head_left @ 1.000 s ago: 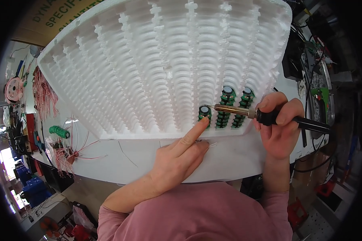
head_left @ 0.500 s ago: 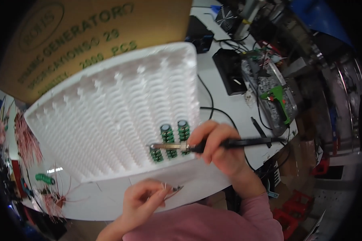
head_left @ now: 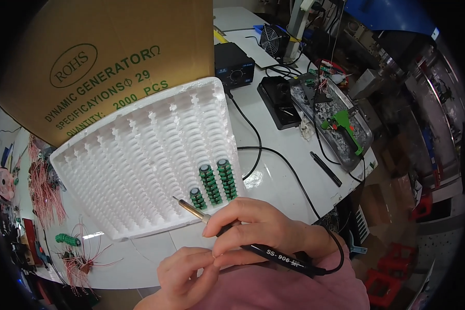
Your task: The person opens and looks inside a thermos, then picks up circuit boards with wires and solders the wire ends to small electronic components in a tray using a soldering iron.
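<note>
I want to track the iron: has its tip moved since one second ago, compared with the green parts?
Yes. The tip was right of the green parts, pointing left; now it lies below-left of them.

An electronics assembly workshop: a white workbench [head_left: 274, 170] carrying a black soldering station box [head_left: 234, 65], a small black cooling fan [head_left: 274, 40], a metal tray of wired parts [head_left: 364, 139], and bundles of thin red wires [head_left: 44, 181].

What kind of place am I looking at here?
Most likely an electronics assembly bench: the right hand holds a soldering iron, a white foam tray carries small green round components, and a black soldering station sits behind.
</note>
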The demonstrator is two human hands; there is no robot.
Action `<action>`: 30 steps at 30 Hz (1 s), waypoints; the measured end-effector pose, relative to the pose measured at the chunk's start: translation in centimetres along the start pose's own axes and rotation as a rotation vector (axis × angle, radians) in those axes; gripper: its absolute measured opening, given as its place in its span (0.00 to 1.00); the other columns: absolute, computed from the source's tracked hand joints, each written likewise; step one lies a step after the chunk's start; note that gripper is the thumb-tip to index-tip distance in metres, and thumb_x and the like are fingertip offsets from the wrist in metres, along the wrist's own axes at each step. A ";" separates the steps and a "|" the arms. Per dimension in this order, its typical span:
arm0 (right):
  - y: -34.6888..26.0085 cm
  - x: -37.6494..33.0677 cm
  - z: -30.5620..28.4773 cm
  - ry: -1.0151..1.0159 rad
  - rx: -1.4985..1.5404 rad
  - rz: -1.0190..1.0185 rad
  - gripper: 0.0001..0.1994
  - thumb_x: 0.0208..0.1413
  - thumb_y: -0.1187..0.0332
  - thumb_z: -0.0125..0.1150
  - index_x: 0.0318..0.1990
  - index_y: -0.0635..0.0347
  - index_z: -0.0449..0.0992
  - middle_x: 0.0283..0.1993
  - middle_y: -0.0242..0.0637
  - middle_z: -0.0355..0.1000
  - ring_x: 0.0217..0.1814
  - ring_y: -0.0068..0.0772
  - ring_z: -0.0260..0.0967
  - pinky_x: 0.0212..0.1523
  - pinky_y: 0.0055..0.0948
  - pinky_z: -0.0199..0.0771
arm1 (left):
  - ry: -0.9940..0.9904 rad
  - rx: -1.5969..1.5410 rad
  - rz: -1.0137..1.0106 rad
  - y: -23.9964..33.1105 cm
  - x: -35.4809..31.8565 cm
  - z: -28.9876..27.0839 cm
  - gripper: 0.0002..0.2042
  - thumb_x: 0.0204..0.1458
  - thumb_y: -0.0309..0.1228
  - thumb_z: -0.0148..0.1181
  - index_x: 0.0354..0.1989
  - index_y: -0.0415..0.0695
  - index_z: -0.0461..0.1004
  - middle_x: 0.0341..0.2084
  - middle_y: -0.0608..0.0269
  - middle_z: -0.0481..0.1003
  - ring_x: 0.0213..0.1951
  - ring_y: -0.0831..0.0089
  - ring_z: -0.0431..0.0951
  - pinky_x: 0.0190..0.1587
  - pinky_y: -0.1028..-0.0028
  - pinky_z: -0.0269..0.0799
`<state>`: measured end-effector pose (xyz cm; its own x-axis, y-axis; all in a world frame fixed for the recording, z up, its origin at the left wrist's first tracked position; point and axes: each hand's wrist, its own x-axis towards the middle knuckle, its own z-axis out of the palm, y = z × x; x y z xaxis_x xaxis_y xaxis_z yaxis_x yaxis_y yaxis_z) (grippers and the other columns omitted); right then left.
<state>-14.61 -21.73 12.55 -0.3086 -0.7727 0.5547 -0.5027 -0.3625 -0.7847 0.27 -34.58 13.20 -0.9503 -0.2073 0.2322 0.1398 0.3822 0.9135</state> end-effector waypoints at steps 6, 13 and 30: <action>-2.2 -0.5 0.3 -0.062 -0.023 0.074 0.08 0.41 0.70 0.67 0.29 0.57 0.74 0.39 0.37 0.68 0.38 0.30 0.67 0.38 0.24 0.68 | -0.004 -0.504 -0.269 0.3 -2.8 0.2 0.04 0.52 0.19 0.51 0.35 0.35 0.69 0.32 0.59 0.72 0.25 0.80 0.72 0.25 0.84 0.67; -0.8 -0.3 3.5 -0.112 -0.019 0.162 0.07 0.42 0.72 0.65 0.29 0.58 0.73 0.40 0.36 0.67 0.36 0.27 0.67 0.34 0.22 0.68 | -0.146 -0.859 -0.565 -2.6 -3.3 -1.5 0.07 0.53 0.24 0.53 0.39 0.37 0.70 0.26 0.68 0.71 0.25 0.87 0.69 0.26 0.87 0.63; 3.2 0.5 2.1 0.330 0.193 0.187 0.20 0.39 0.59 0.70 0.30 0.57 0.64 0.44 0.49 0.63 0.34 0.28 0.63 0.31 0.20 0.65 | 0.056 -0.984 -0.852 -9.6 -1.1 -2.6 0.09 0.53 0.33 0.54 0.38 0.41 0.73 0.27 0.68 0.74 0.21 0.87 0.67 0.22 0.86 0.59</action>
<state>-14.70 -24.37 9.72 -0.6377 -0.6379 0.4317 -0.2625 -0.3469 -0.9004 0.65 -40.39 5.03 -0.8315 -0.1023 -0.5461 -0.3308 -0.6985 0.6345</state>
